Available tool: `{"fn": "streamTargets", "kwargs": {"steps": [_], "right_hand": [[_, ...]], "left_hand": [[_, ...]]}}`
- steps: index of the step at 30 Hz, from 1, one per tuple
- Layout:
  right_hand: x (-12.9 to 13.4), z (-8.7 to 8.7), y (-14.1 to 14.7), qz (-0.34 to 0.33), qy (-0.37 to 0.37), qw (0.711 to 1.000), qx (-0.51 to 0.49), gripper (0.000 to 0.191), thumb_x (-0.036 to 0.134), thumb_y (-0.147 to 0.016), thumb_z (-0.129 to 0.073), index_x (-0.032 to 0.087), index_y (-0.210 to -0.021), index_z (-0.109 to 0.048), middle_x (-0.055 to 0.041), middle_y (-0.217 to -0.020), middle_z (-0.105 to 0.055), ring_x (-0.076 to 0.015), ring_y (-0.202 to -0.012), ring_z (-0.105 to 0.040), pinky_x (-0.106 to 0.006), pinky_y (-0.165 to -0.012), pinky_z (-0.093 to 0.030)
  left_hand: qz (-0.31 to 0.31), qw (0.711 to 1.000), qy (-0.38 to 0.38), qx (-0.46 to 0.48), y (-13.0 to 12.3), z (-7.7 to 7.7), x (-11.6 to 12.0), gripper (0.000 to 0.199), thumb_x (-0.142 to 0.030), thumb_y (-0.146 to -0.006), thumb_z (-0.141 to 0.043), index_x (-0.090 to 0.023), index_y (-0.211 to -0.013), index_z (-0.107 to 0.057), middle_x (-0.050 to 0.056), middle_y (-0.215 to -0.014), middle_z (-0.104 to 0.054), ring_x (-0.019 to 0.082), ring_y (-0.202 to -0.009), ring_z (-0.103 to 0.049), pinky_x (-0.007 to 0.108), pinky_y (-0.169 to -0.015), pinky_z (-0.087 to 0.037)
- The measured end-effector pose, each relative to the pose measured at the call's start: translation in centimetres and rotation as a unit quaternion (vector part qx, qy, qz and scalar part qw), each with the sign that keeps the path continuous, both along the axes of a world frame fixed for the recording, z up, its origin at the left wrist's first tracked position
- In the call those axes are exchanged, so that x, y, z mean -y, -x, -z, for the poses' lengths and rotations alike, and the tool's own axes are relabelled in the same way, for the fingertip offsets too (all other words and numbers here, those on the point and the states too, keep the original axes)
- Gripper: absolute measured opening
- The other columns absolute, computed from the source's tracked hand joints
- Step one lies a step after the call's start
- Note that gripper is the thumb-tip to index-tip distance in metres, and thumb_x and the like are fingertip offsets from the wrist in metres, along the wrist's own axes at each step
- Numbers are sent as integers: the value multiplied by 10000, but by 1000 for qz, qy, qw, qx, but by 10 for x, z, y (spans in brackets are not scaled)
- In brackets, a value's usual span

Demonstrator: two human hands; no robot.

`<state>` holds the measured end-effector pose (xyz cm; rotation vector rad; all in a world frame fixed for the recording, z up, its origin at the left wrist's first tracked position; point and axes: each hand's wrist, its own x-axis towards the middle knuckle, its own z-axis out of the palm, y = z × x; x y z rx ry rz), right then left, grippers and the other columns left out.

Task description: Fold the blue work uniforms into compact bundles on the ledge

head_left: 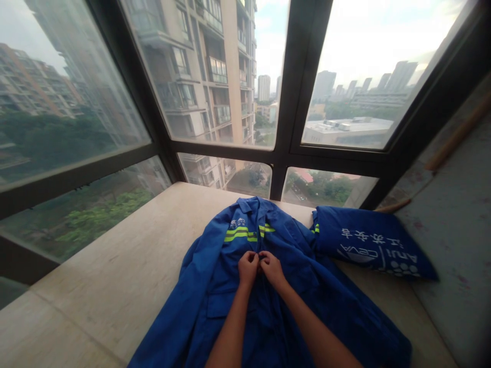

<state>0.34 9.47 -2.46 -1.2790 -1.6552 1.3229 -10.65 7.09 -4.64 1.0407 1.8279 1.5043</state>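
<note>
A blue work jacket (pixel 226 276) with yellow-green and grey stripes across the chest lies spread on the pale sill, its collar towards the window and its sleeves out to both sides. My left hand (pixel 248 267) pinches the front edge of the jacket at the middle, just below the stripes. Close against it, my right hand (pixel 270 267) pinches the opposite front edge. The fingertips of both hands meet at the front opening. Any button or fastener between them is too small and hidden to make out.
On the right, a folded blue garment (pixel 368 240) with white lettering lies beside the jacket, near the patterned wall (pixel 456 245). The stone sill (pixel 141 250) runs along dark-framed windows (pixel 282 102). A wooden stick (pixel 395 206) is behind the folded garment.
</note>
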Motion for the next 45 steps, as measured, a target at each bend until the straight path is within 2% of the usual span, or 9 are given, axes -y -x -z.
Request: {"fn": "streamTargets", "kwargs": {"steps": [5,18,23,27,31,35,39,42,45], "right_hand": [[1,3,1,20,11,999,-34,318,190,-706,-455,195,-970,-633,9,-611,-690,-209,-593,-709,-285,-596,-576],[6,11,-1,24,5,998,-61,300,350,-759,-520,190,-997,-611,-12,-649,-696,-211,-574,-698,-289,-579,-560],[-3,7,1,24,8,999,-29,273,444,-820,-517,208,-890,-634,4,-582,-660,-180,-480,-638,-252,-468,-489],[-17,7,4,27,21,999,16,261,422,-844,-520,200,-756,-626,36,-491,-591,-125,-391,-538,-207,-422,-404],[-25,7,3,17,30,997,70,318,357,-878,-489,185,-630,-589,25,-479,-585,-113,-400,-529,-193,-434,-395],[-22,1,-5,20,-8,990,141,284,288,-906,-464,175,-729,-656,-16,-578,-659,-145,-531,-622,-207,-518,-436],[-27,-17,-5,36,-81,973,213,220,264,-921,-496,217,-961,-708,-76,-946,-738,-182,-881,-689,-227,-722,-463],[-40,-30,5,37,-115,961,250,295,234,-934,-478,255,-1152,-676,-93,-1166,-694,-195,-1009,-670,-253,-817,-455],[-57,-37,12,46,-112,951,284,324,217,-920,-483,220,-1185,-669,-135,-1145,-700,-233,-1015,-676,-303,-842,-460]], "left_hand": [[-5,999,-16,42,0,3,-1,248,-354,-739,-626,-161,-882,-687,85,-831,-747,216,-791,-710,316,-746,-549],[4,997,-32,67,4,3,1,226,-328,-713,-654,-164,-855,-720,89,-814,-759,232,-786,-723,345,-752,-572],[12,998,-32,53,3,2,3,239,-325,-732,-643,-164,-894,-714,96,-858,-764,231,-817,-728,348,-776,-577],[26,999,-25,30,2,-1,4,254,-330,-751,-631,-162,-927,-706,97,-896,-764,225,-837,-730,340,-796,-576],[41,999,0,-13,-1,-6,6,237,-297,-787,-598,-170,-961,-698,88,-932,-763,210,-864,-727,320,-810,-566],[28,995,53,-83,-11,-11,7,192,-218,-817,-565,-196,-956,-695,76,-918,-757,204,-837,-716,310,-791,-540],[12,980,98,-175,-15,-28,0,224,-140,-827,-540,-199,-983,-690,106,-1011,-724,235,-938,-677,342,-857,-499],[20,964,102,-245,-6,-46,-20,325,-88,-873,-448,-194,-1092,-664,115,-1140,-679,232,-1113,-607,354,-1000,-431],[49,946,120,-298,9,-58,-50,379,-36,-882,-405,-177,-1138,-648,118,-1193,-656,213,-1176,-571,337,-1051,-392]]}}
